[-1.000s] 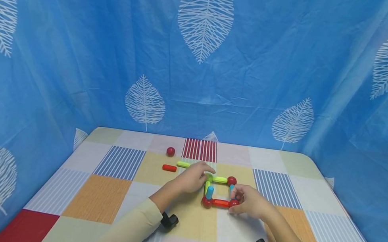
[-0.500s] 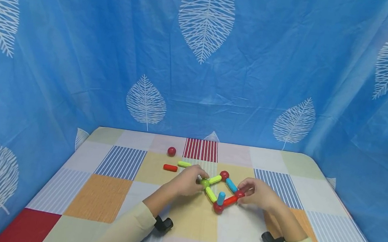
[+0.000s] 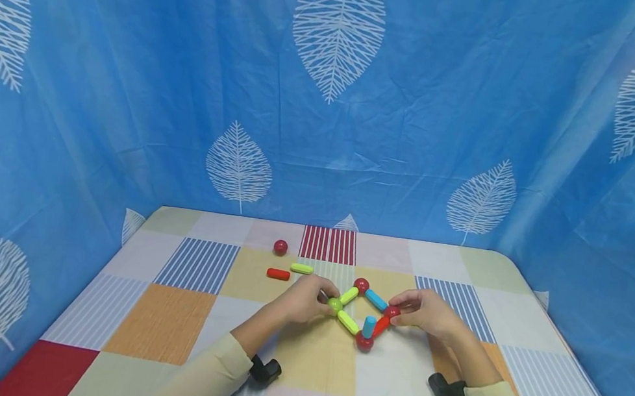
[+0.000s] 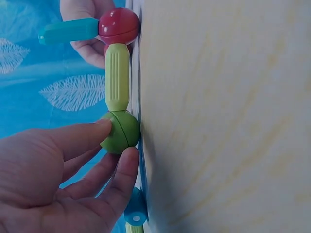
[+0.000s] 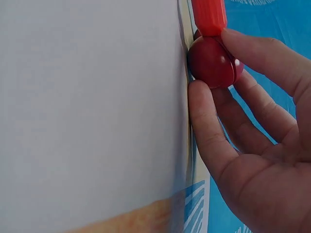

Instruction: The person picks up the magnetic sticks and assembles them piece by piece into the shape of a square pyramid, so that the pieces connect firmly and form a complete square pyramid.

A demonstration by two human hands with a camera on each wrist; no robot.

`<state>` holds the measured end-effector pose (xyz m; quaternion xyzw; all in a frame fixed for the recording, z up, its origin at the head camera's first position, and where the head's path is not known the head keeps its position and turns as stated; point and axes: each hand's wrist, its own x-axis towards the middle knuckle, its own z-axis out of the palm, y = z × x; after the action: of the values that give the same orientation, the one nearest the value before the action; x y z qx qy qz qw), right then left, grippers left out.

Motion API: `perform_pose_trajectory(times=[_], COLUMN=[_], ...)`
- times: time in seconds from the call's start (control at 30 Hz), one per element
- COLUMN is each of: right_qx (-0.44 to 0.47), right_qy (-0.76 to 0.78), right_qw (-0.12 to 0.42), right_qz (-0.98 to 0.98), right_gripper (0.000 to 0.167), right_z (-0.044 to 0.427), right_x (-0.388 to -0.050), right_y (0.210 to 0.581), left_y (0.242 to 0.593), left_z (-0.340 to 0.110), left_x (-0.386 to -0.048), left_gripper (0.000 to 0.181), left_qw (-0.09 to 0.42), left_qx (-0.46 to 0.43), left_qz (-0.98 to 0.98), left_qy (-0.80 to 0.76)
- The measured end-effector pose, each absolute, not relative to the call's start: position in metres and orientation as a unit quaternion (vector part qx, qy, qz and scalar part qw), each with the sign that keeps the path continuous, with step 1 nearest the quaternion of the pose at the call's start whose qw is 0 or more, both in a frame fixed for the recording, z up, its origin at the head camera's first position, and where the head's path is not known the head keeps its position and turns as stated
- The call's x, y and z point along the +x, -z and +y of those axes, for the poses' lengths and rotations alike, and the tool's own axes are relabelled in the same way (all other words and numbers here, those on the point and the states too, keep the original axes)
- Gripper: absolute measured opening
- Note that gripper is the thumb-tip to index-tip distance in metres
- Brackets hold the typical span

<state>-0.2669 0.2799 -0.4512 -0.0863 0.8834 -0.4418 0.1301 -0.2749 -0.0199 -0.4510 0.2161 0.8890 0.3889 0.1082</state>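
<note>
A four-sided frame of toy balls and rods lies on the table, turned like a diamond. My left hand (image 3: 308, 298) pinches its green ball (image 4: 120, 132) between thumb and fingers at the left corner. At the right corner my right hand (image 3: 424, 313) pinches a red ball (image 5: 212, 62), joined to a red rod (image 5: 210, 17). Another red ball (image 3: 361, 286) forms the far corner, joined to a blue rod (image 3: 376, 300). From the near red ball (image 3: 364, 342) a short blue rod (image 3: 369, 327) stands upright. A yellow-green rod (image 4: 117, 76) links that ball to the green one.
Behind my left hand lie a loose red rod (image 3: 278, 274) and a loose yellow-green rod (image 3: 301, 268). A single red ball (image 3: 280, 247) is farther back. Patchwork cloth (image 3: 162, 324) covers the table, and a blue curtain (image 3: 322, 159) encloses its back and sides.
The frame has turned from roughly square-on to a diamond. Its near ball with the upright rod moved right, and the ball at my right hand moved back. The loose pieces stay put.
</note>
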Motion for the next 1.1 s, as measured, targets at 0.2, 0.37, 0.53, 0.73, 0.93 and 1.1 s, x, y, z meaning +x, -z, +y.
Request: perform_pose_trajectory(times=[0.2, 0.37, 0.53, 0.73, 0.93, 1.1], right_qx=[-0.073, -0.072, -0.071, -0.059, -0.06, -0.056], right_qy=[0.44, 0.441, 0.438, 0.435, 0.436, 0.441], right_qw=[0.132, 0.136, 0.134, 0.135, 0.136, 0.14], right_qz=[0.885, 0.884, 0.886, 0.888, 0.888, 0.885], right_gripper=[0.036, 0.036, 0.035, 0.035, 0.035, 0.034], right_z=[0.278, 0.279, 0.278, 0.278, 0.279, 0.278], right_x=[-0.265, -0.266, -0.265, -0.265, -0.266, -0.266], right_y=[0.451, 0.451, 0.45, 0.449, 0.448, 0.449], left_y=[0.451, 0.452, 0.451, 0.448, 0.445, 0.446], left_z=[-0.021, -0.025, -0.035, -0.044, -0.051, -0.051], left_x=[-0.275, -0.275, -0.277, -0.278, -0.28, -0.286], left_gripper=[0.026, 0.026, 0.024, 0.024, 0.024, 0.022], left_qw=[0.107, 0.099, 0.075, 0.046, 0.022, 0.013], left_qx=[0.218, 0.218, 0.218, 0.192, 0.177, 0.166], left_qz=[0.89, 0.891, 0.896, 0.912, 0.92, 0.925], left_qy=[-0.386, -0.386, -0.379, -0.359, -0.349, -0.342])
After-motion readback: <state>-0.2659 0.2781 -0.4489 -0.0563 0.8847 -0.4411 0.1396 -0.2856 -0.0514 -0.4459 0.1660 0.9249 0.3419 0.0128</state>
